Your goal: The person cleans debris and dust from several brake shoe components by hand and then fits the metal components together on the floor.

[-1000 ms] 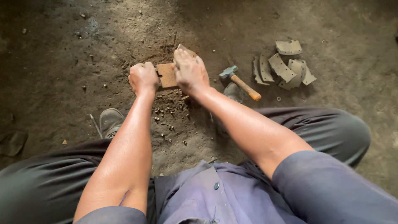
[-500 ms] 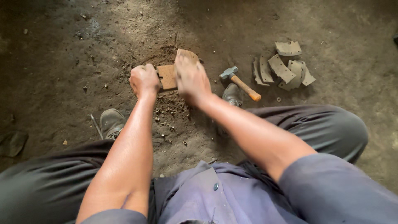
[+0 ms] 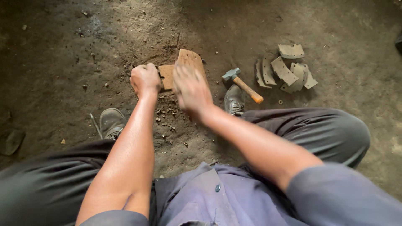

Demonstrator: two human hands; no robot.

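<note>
A brown curved plate (image 3: 188, 62) with small holes lies on the dirt floor in front of me. My left hand (image 3: 144, 79) is closed in a fist at the plate's left edge and seems to grip it there. My right hand (image 3: 191, 90) is blurred with motion, its fingers flat and apart, just over the near end of the plate and holding nothing. A hammer (image 3: 242, 83) with a wooden handle lies on the ground to the right of the plate, untouched.
A pile of several grey curved plates (image 3: 289, 69) lies at the right, beyond the hammer. My shoes (image 3: 109, 122) (image 3: 234, 99) rest on the floor on either side of a patch of small debris (image 3: 167, 115). My grey trouser legs fill the bottom.
My right hand has slid from on top of the brown plate back towards me, uncovering the plate's far end. My left fist has stayed in place.
</note>
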